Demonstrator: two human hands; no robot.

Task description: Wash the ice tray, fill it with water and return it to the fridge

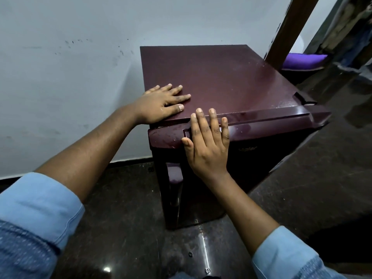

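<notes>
The left hand lies flat, fingers spread and straight, palm down on the near left corner of the fridge top, grasping nothing. The right hand is also released. Its straight fingers reach over the top edge of the fridge door and its palm lies against the door's upper front. Both forearms are bare, with light blue sleeves rolled back near the elbows.

The fridge is small and maroon, and its door stands shut, flush under the top panel. The ice tray does not show in this view. A few wet drops sit on the door's top trim just left of the right thumb. A recessed handle sits at the door's left edge, below the right hand. Faint lettering on the door front is too dim to read.

The fridge stands on a dark, glossy speckled floor, close beside a pale, scuffed wall on its left. Behind its far right corner rises a brown wooden post, and past that lies a purple cushion.
</notes>
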